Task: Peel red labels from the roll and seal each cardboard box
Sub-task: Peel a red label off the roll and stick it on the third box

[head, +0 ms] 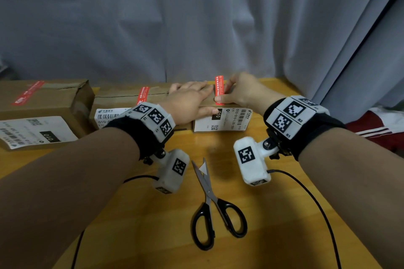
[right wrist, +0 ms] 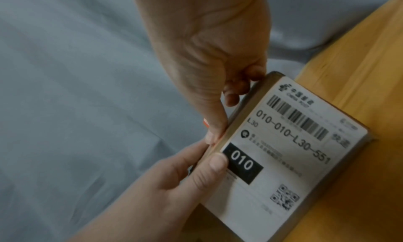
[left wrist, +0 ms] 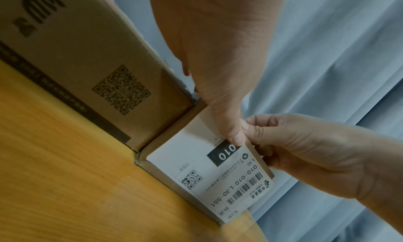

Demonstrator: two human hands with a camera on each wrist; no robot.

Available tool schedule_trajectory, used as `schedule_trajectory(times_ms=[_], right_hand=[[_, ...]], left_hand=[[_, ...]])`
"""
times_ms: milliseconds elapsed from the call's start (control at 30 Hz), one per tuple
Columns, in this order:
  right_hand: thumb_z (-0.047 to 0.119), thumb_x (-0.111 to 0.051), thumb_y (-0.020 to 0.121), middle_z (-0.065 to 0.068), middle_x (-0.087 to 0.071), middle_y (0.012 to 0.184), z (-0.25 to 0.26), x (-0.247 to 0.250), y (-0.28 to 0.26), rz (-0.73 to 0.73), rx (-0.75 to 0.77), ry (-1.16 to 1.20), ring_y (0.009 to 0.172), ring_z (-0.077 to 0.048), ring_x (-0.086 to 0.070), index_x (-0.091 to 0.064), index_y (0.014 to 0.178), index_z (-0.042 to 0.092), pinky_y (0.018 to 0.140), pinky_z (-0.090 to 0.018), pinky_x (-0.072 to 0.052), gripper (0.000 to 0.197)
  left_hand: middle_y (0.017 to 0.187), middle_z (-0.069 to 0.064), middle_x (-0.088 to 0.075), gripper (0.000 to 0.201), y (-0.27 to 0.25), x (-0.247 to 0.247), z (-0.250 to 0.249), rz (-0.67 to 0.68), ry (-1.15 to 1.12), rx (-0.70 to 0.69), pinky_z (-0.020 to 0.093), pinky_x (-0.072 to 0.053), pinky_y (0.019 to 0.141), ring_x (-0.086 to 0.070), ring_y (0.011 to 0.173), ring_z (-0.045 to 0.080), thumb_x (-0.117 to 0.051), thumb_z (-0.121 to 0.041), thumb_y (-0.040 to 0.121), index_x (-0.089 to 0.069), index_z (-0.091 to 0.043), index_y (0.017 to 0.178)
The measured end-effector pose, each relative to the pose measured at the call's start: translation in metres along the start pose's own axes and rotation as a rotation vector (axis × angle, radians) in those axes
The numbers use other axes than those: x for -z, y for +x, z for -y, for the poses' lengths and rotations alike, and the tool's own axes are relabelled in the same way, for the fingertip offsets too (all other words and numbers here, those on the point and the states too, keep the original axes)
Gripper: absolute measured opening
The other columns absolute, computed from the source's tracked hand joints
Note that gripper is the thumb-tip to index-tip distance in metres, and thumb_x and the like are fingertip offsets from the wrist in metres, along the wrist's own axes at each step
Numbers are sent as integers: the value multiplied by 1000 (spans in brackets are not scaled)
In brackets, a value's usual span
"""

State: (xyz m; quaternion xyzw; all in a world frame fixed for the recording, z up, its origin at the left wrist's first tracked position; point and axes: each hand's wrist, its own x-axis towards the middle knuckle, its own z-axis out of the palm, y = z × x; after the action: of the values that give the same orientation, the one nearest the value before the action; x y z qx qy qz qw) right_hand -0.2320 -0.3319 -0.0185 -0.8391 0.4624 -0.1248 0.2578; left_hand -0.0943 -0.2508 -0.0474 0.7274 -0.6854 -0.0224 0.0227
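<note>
1. Our right hand (head: pixel 240 91) pinches the red label (head: pixel 219 90) between thumb and fingers and lays it across the top of the small box (head: pixel 220 120) at the right of the row; the far end of the label stands a little above the back edge of the box

2. Our left hand (head: pixel 188 102) lies flat on the top of the same box, fingers straight and apart, and its thumb reaches down onto the white shipping sticker (left wrist: pixel 220 168) on the front face. It presses the box and does not close around anything

3. The middle box (head: pixel 131 98) and the left box (head: pixel 41 102) each carry a red strip already, so we judge this is the last box of the three; the roll is not visible in any view

4. What could go wrong: the label may go down crooked or wrinkled if the right thumb lets go before the strip is smoothed. It may also miss the seam, which we cannot see well under the hands. If the left hand lifts too early, the light box could slide on the table while we rub the label

5. The table (head: pixel 273 225) is smooth yellow wood. Scissors (head: pixel 216 207) with black handles lie on it near us, blades a little apart, and thin black cables run from the wrist cameras

6. Behind the table hangs a grey curtain (head: pixel 196 17), and something of red cloth with white stripes (head: pixel 380 126) lies at the right edge
</note>
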Motion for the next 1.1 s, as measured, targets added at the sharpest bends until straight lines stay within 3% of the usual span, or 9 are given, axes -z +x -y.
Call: schedule_trajectory(times_ms=[100, 167, 300, 400, 533, 700, 833, 1100], right_hand=[[39, -76, 73, 9, -57, 64, -6, -11, 6, -113, -28, 27, 76, -16, -58, -54, 62, 23, 81, -35, -47, 29], [44, -74, 73, 12, -54, 61, -10, -17, 8, -165, -55, 30, 77, -14, -56, -55, 59, 23, 88, -39, -43, 31], [52, -71, 72, 11, -64, 74, -14, -22, 9, -218, -93, 28, 89, -14, -59, -65, 69, 24, 83, -36, -32, 29], [55, -71, 70, 10, -68, 82, -16, -23, 11, -227, -112, 39, 96, -16, -59, -62, 61, 26, 80, -36, -28, 32], [55, -72, 69, 12, -63, 77, -16, -24, 13, -234, -137, 44, 99, -16, -58, -61, 59, 26, 80, -36, -27, 33], [56, -73, 67, 10, -67, 88, -19, -24, 22, -251, -133, 45, 103, -18, -59, -57, 58, 27, 88, -38, -33, 35], [60, -69, 69, 5, -62, 99, -16, -19, 27, -298, -129, -66, 109, -22, -54, -54, 75, 28, 88, -39, -29, 35], [71, -58, 69, -6, -64, 114, -12, -17, 46, -320, -189, -200, 115, -30, -52, -63, 101, 20, 94, -42, -32, 60]], left_hand=[[159, -2, -15, 72, 1, 0, 0, -10, 6, -9, 42, -14, 112, -15, 145, 21, -34, -63, 89, -16, -28, 150], [159, -3, -16, 71, 1, 0, 1, -12, 0, -10, 41, -14, 111, -15, 145, 20, -34, -63, 89, -17, -29, 150], [159, -4, -16, 72, 1, -2, 3, -23, -22, -9, 41, -13, 112, -15, 145, 20, -35, -63, 88, -17, -30, 150], [158, -4, -17, 72, 2, -4, 4, -34, -25, -16, 42, -14, 111, -15, 145, 21, -35, -63, 88, -17, -31, 150], [158, -4, -18, 72, 2, -6, 5, -46, -45, -14, 42, -14, 111, -14, 145, 21, -36, -63, 88, -18, -31, 149], [158, -4, -18, 72, 1, -7, 6, -46, -54, -20, 41, -13, 111, -14, 145, 20, -35, -64, 88, -17, -32, 150], [158, -4, -17, 72, 2, -6, 6, -42, -59, -21, 40, -12, 112, -14, 145, 21, -36, -64, 88, -16, -32, 150], [158, -4, -19, 73, 1, -6, 6, -59, -48, -33, 38, -12, 112, -15, 144, 19, -37, -63, 88, -17, -29, 150]])
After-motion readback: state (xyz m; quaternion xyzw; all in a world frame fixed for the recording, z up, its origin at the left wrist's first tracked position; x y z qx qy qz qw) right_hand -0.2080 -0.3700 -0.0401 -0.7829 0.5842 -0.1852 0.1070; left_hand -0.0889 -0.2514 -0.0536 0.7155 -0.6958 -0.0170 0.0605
